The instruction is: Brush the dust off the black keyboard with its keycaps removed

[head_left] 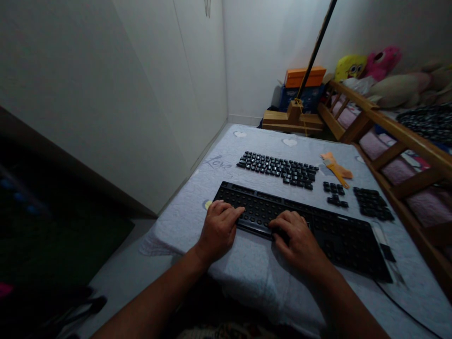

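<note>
A black keyboard [268, 200] with its keycaps off lies at a slant on the cloth-covered table. My left hand [219, 228] grips its left end, fingers curled over the frame and thumb stretched across the bare key positions. At the front edge, near the middle, my right hand [294, 235] is closed with its fingertips bent down and its thumb below. Something dark shows between those fingers, too shadowed to name. Behind the keyboard, loose black keycaps [277, 167] are laid out in rows. Smaller groups of keycaps [334, 188] and number-pad keycaps [372, 202] sit to the right.
A yellow-handled brush [337, 173] rests on an orange cloth [341, 165] at the back right. Beside the keyboard's right end lies a slim tool [386, 247], partly indistinct. The keyboard cable [406, 308] trails right. A wooden bed rail [395, 122] borders the table; white cabinet doors [158, 94] stand left.
</note>
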Tool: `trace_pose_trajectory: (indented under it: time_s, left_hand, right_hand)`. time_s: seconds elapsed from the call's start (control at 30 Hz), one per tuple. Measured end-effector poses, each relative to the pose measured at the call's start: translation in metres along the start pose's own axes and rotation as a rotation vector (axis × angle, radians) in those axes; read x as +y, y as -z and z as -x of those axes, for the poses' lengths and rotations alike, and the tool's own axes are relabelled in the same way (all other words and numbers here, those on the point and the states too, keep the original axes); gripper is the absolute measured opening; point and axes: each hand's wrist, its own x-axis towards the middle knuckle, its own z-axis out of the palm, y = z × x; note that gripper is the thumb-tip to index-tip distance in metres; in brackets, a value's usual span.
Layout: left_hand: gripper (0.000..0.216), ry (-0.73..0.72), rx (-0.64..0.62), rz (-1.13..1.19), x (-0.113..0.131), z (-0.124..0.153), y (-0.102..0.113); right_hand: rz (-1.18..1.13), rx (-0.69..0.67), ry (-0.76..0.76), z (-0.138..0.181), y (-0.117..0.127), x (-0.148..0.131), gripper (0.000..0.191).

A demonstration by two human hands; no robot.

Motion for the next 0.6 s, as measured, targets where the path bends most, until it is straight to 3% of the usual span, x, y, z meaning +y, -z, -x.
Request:
trace_pose_trajectory:
  time_s: [0.2,0.33,0.6]
  left_hand:
    - [0.038,0.025,0.041,0.055,0.001,0.0,0.002]
    - [0.034,0.134,0.071,0.158,-0.001,-0.008,0.013]
    - [0.029,0.314,0.176,0.281,-0.028,-0.067,0.038]
  right_hand:
    - [0.004,0.0,0.003,0.0,0.001,0.0,0.024]
    - [-0.012,-0.005,0.007,0.0,0.001,0.0,0.024]
    - [-0.02,-0.003,-0.001,0.0,0.002,-0.003,0.024]
